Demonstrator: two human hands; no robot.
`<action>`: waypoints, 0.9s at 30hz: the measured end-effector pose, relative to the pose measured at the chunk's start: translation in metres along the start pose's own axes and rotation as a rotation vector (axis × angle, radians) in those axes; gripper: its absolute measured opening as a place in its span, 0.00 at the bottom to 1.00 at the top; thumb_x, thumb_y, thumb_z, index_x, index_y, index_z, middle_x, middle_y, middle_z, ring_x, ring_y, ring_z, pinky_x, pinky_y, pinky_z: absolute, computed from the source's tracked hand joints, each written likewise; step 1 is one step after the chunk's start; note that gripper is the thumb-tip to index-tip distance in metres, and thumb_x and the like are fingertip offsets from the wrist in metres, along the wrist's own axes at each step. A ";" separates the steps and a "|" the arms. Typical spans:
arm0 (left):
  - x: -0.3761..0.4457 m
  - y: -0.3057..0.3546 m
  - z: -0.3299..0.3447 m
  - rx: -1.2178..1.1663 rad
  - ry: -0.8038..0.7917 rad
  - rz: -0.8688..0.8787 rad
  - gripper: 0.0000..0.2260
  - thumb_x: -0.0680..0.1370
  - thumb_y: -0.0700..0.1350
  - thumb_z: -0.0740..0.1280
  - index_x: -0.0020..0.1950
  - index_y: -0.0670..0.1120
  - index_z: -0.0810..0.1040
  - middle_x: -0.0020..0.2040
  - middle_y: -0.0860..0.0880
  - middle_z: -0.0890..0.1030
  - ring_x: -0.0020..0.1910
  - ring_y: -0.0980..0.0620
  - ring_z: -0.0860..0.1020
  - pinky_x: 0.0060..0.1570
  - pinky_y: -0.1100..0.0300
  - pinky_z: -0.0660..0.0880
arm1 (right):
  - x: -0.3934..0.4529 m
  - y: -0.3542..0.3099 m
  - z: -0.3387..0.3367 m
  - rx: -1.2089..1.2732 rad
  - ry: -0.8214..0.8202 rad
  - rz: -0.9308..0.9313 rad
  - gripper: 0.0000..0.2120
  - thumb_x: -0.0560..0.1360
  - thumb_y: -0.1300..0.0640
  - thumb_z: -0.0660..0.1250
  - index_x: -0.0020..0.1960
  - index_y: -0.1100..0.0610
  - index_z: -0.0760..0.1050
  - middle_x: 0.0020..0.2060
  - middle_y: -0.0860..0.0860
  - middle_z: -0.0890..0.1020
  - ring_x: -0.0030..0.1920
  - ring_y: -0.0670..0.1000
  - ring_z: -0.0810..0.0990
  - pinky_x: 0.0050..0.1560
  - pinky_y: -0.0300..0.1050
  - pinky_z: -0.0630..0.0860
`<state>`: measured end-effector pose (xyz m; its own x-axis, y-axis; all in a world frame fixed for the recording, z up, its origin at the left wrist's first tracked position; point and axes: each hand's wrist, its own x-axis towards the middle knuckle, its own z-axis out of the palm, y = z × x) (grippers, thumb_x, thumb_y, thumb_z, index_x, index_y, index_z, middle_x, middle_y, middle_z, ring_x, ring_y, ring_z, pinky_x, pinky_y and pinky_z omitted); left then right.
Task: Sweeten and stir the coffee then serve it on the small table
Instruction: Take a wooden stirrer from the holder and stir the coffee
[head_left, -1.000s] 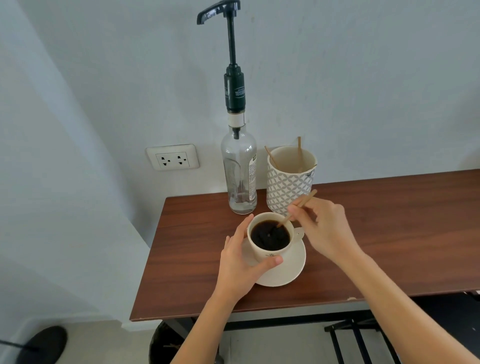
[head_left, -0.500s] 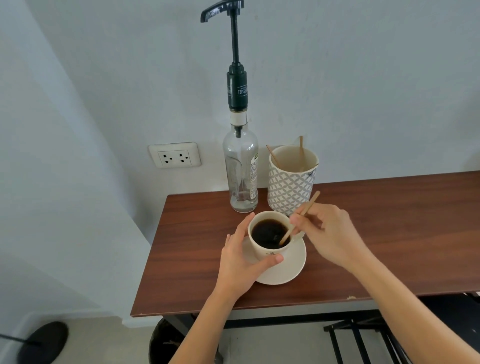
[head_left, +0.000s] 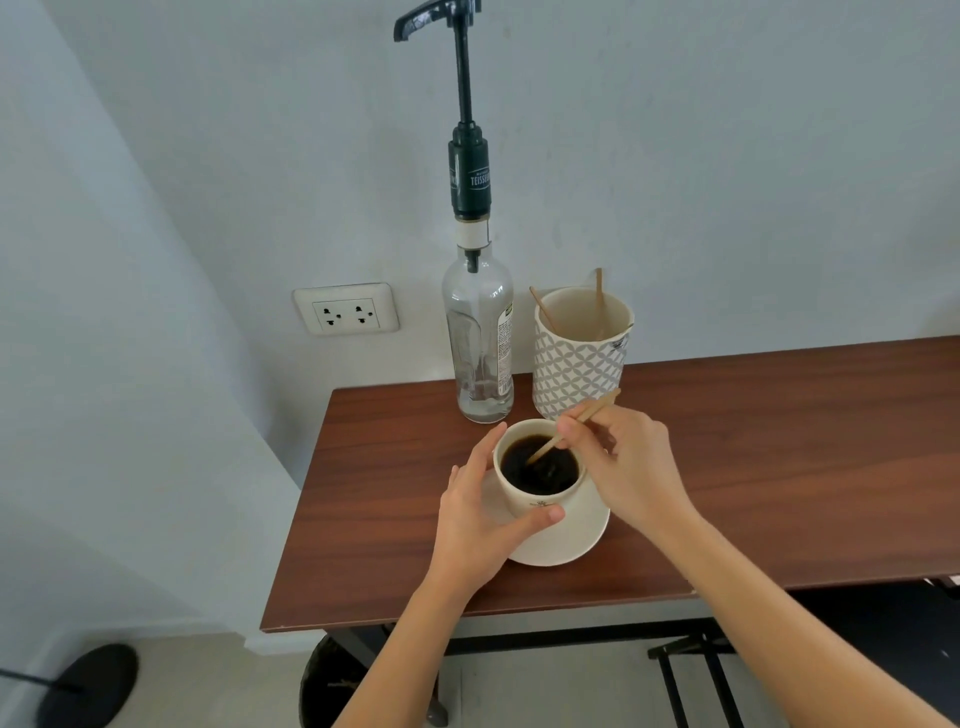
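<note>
A cream cup full of black coffee stands on a cream saucer on the brown wooden table. My left hand wraps the cup's left side, thumb on its front. My right hand pinches a thin wooden stir stick; its lower end dips into the coffee left of centre. Just behind the cup stands a clear glass syrup bottle with a tall dark pump.
A patterned white holder with two more wooden sticks stands right of the bottle. A wall socket is at the left. The table's left edge ends near the wall corner. A dark bin and a black frame lie below the table.
The stick's tip has travelled round in the coffee, from the right side of the cup to left of centre. My left hand has stayed on the cup.
</note>
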<state>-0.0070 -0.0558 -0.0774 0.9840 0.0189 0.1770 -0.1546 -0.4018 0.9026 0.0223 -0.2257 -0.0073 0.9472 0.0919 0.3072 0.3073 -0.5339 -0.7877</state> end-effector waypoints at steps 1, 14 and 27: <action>0.000 0.000 0.000 0.003 0.002 0.004 0.39 0.63 0.67 0.78 0.71 0.70 0.65 0.66 0.66 0.78 0.70 0.59 0.74 0.72 0.39 0.68 | 0.003 0.002 0.000 -0.019 0.036 -0.018 0.07 0.78 0.58 0.69 0.42 0.56 0.82 0.34 0.45 0.84 0.38 0.35 0.80 0.38 0.23 0.69; 0.001 0.000 0.001 0.009 0.017 0.003 0.38 0.63 0.66 0.78 0.70 0.72 0.65 0.66 0.66 0.78 0.70 0.57 0.74 0.72 0.39 0.68 | 0.011 0.008 -0.009 -0.082 0.045 -0.036 0.08 0.78 0.56 0.67 0.43 0.57 0.82 0.35 0.48 0.85 0.38 0.44 0.81 0.39 0.30 0.73; -0.001 0.001 0.000 0.035 0.021 -0.007 0.39 0.63 0.66 0.78 0.69 0.73 0.64 0.67 0.66 0.76 0.71 0.56 0.72 0.72 0.42 0.70 | 0.009 0.017 -0.015 -0.083 0.050 -0.099 0.07 0.78 0.57 0.67 0.45 0.59 0.82 0.37 0.49 0.85 0.42 0.43 0.82 0.38 0.25 0.71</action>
<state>-0.0079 -0.0560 -0.0764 0.9829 0.0403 0.1794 -0.1446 -0.4336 0.8895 0.0347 -0.2469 -0.0100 0.9061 0.1071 0.4094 0.3889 -0.5919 -0.7059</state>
